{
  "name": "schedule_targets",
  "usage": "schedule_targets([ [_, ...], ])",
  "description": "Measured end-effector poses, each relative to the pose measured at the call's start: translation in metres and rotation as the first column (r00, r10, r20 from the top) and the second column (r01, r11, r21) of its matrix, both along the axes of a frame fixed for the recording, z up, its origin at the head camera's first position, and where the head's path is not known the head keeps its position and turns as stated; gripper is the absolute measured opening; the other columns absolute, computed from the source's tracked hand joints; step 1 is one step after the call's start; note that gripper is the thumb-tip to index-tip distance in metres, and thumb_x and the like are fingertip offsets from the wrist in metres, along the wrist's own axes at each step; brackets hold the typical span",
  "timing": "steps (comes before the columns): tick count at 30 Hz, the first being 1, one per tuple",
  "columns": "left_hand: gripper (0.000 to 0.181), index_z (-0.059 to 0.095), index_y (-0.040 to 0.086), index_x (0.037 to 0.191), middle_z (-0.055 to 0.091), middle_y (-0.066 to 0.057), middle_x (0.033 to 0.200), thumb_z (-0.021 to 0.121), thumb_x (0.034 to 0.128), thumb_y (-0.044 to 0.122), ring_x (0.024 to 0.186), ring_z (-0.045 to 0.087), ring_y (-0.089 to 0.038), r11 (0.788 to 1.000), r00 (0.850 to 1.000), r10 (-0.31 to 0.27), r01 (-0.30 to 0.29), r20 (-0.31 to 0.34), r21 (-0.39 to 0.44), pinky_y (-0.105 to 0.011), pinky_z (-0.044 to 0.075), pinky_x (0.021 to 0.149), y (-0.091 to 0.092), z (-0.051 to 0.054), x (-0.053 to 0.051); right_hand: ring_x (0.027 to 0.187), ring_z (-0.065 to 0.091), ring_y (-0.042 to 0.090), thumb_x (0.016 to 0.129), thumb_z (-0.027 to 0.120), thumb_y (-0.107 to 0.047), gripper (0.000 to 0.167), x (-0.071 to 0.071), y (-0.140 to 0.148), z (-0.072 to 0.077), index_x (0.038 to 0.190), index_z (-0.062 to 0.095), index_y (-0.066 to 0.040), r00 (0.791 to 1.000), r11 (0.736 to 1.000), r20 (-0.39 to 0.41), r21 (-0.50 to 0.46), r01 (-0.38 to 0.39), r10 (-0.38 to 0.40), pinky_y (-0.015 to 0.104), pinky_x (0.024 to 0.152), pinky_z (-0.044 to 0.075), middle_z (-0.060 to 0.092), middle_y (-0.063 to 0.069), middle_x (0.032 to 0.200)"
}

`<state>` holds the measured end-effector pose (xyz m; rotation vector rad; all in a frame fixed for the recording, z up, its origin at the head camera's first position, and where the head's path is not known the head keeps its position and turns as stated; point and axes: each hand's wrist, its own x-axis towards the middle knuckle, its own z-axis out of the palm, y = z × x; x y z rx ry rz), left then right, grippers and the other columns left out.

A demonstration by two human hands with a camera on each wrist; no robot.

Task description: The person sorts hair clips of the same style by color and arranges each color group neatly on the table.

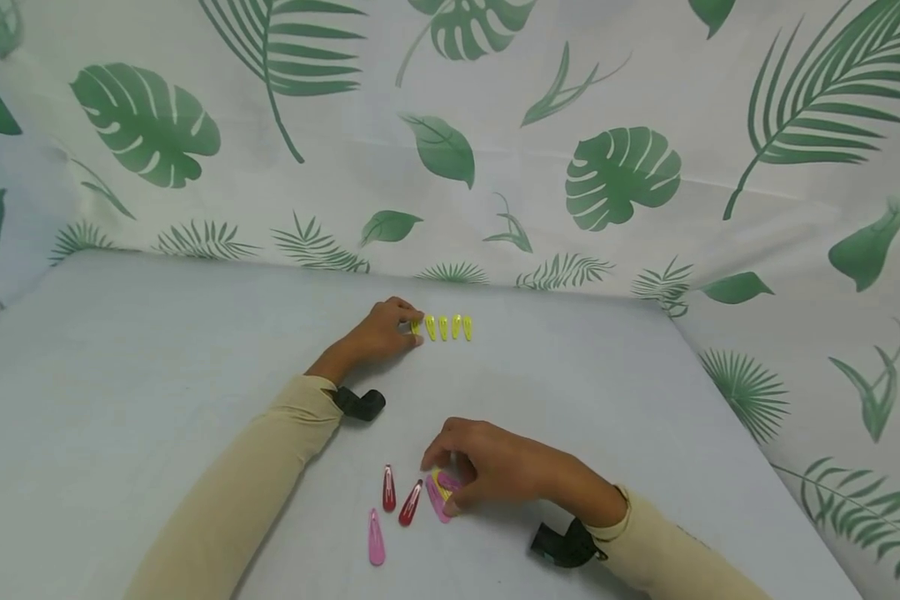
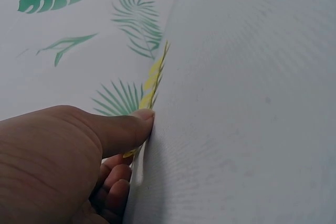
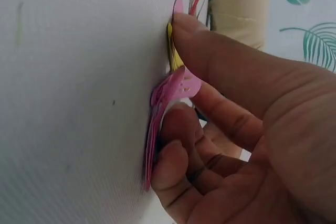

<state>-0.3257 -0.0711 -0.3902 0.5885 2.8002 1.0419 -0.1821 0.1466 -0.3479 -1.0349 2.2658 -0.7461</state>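
Observation:
In the head view my left hand [image 1: 385,332] is at the left end of a row of yellow snap hair clips [image 1: 443,328]. Its thumb and fingers pinch the end yellow clip [image 2: 129,153], which is mostly covered by the thumb in the left wrist view. Nearer to me, my right hand [image 1: 495,462] curls its fingers and thumb round a small overlapping pile of pink hair clips [image 3: 167,95] with a yellow hair clip [image 3: 176,59] among them. The thumb touches the yellow clip, while other fingertips rest against the pink ones. Part of the pile is hidden.
Left of the pile lie two red hair clips [image 1: 388,488] and a single pink hair clip [image 1: 376,537]. Everything sits on a white tabletop [image 1: 607,375]. A leaf-printed cloth [image 1: 510,167] rises behind the table and along its right side.

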Motion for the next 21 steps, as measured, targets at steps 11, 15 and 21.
schedule_targets([
  [11, 0.048, 0.053, 0.004, 0.139, 0.044, -0.016, 0.138, 0.065, 0.0952, 0.020, 0.131, 0.037, -0.032, 1.000, 1.000, 0.008, -0.008, 0.018, 0.000, -0.044, 0.033, 0.107, 0.001, 0.001, 0.001, 0.075, 0.051, 0.005, 0.085, 0.074, -0.005, 0.022, 0.000, -0.002, -0.005, 0.100, 0.066, -0.019, 0.999, 0.999, -0.025, -0.030, 0.028, -0.029, 0.022, 0.066, 0.048, 0.056, -0.010, 0.081],
  [15, 0.048, 0.054, 0.005, 0.139, 0.044, -0.015, 0.138, 0.065, 0.0952, 0.021, 0.131, 0.038, -0.031, 1.000, 1.000, 0.010, -0.010, 0.022, -0.004, -0.044, 0.033, 0.107, 0.001, 0.002, 0.002, 0.077, 0.052, 0.006, 0.087, 0.072, -0.005, 0.019, -0.002, -0.002, -0.008, 0.099, 0.065, -0.018, 0.999, 0.997, -0.032, -0.065, 0.042, -0.044, 0.023, 0.068, 0.048, 0.058, -0.009, 0.081],
  [21, 0.047, 0.054, 0.003, 0.138, 0.045, -0.017, 0.138, 0.065, 0.0951, 0.020, 0.130, 0.039, -0.032, 1.000, 1.000, 0.003, -0.003, 0.009, 0.003, -0.044, 0.033, 0.106, 0.000, 0.003, 0.003, 0.083, 0.055, 0.009, 0.087, 0.068, -0.001, 0.017, -0.003, -0.003, -0.011, 0.096, 0.066, -0.016, 0.993, 0.989, -0.066, -0.121, 0.085, -0.093, 0.028, 0.076, 0.047, 0.063, -0.008, 0.086],
])
